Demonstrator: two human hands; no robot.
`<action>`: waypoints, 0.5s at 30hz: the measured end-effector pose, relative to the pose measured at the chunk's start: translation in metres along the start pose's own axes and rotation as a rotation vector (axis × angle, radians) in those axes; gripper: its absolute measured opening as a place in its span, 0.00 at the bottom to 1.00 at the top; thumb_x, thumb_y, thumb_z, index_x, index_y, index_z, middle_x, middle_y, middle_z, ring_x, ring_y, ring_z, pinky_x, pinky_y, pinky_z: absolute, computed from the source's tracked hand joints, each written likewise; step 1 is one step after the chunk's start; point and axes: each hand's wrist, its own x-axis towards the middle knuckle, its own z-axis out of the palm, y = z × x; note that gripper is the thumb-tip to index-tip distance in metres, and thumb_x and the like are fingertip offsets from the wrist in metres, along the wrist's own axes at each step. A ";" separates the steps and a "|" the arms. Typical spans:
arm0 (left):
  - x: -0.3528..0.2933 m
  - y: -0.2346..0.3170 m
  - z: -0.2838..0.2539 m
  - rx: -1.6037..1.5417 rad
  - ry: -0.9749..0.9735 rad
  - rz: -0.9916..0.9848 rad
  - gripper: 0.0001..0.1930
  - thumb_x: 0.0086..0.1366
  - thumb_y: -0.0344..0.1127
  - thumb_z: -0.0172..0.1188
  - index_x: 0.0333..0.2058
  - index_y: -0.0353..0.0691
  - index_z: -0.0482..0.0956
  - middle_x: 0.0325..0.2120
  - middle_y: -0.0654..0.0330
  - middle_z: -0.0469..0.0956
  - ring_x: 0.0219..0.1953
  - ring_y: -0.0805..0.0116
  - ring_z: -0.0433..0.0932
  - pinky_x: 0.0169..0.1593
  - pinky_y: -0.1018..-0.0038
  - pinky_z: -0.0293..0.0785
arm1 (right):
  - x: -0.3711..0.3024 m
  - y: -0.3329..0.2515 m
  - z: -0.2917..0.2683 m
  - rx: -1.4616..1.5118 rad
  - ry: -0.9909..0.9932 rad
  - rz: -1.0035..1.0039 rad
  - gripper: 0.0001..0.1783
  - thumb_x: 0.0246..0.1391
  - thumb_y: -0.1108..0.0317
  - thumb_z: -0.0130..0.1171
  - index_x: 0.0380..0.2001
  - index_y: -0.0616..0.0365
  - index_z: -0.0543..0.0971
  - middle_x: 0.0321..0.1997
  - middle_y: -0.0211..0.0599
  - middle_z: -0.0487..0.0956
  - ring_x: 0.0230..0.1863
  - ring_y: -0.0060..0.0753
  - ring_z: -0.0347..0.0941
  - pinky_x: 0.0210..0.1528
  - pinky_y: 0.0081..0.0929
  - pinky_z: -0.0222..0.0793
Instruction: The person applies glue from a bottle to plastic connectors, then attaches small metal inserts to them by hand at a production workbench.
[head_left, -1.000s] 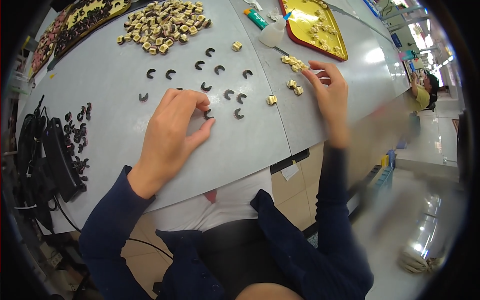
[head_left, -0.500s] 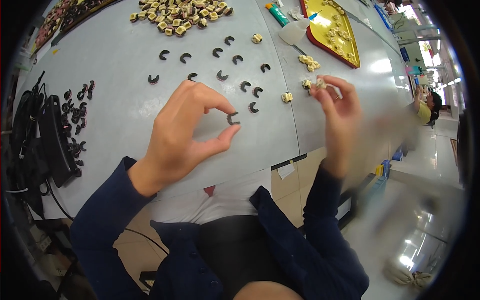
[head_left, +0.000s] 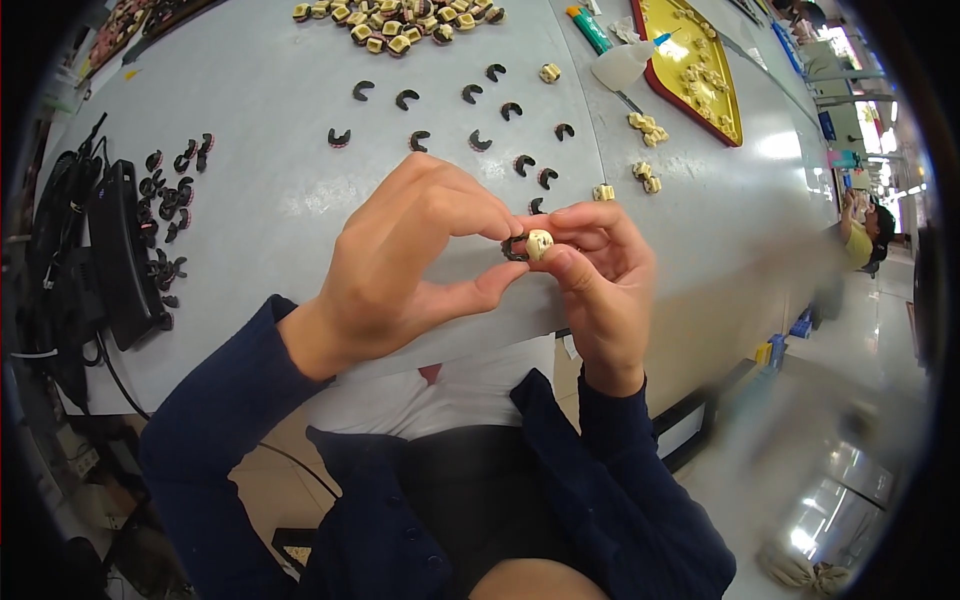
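In the head view, the left hand [head_left: 395, 260] pinches a black curved piece [head_left: 511, 250], while the right hand [head_left: 605, 268] grips a cream piece [head_left: 540, 243] against or just beside it, probably not yet joined. The heap [head_left: 398, 45] seems finished; loose black curves [head_left: 338, 142] and cream blocks [head_left: 647, 130] remain.

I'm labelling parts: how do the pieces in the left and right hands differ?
Colour: the curved piece in the left hand is black, the chunky piece in the right hand mainly cream.
Shape: the curved piece is an open C; the chunky piece looks compact.
Both are small.
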 end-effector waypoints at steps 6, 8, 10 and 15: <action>-0.001 0.000 -0.001 0.001 0.017 0.001 0.25 0.44 0.23 0.74 0.37 0.41 0.68 0.32 0.55 0.80 0.34 0.63 0.76 0.38 0.72 0.73 | -0.001 0.003 0.002 0.047 -0.003 0.062 0.10 0.54 0.79 0.60 0.40 0.69 0.74 0.41 0.51 0.81 0.42 0.32 0.79 0.48 0.30 0.76; -0.001 -0.001 -0.001 -0.007 0.011 -0.005 0.24 0.44 0.23 0.74 0.36 0.41 0.68 0.32 0.55 0.81 0.34 0.63 0.77 0.38 0.72 0.73 | 0.000 0.004 0.001 0.067 -0.001 0.104 0.11 0.54 0.78 0.60 0.40 0.68 0.74 0.41 0.50 0.80 0.42 0.32 0.78 0.47 0.30 0.76; -0.001 -0.001 -0.001 -0.020 0.003 -0.009 0.24 0.44 0.23 0.74 0.36 0.41 0.69 0.33 0.54 0.81 0.34 0.62 0.77 0.38 0.72 0.74 | 0.000 0.002 -0.002 0.068 -0.024 0.150 0.13 0.54 0.77 0.60 0.42 0.68 0.73 0.42 0.50 0.80 0.43 0.35 0.78 0.47 0.31 0.76; 0.000 0.002 0.002 -0.090 -0.073 -0.015 0.22 0.45 0.22 0.73 0.37 0.40 0.71 0.36 0.52 0.81 0.36 0.60 0.78 0.39 0.69 0.75 | 0.000 -0.002 -0.016 0.129 -0.125 0.196 0.17 0.53 0.77 0.61 0.46 0.68 0.71 0.43 0.49 0.78 0.45 0.37 0.77 0.50 0.32 0.73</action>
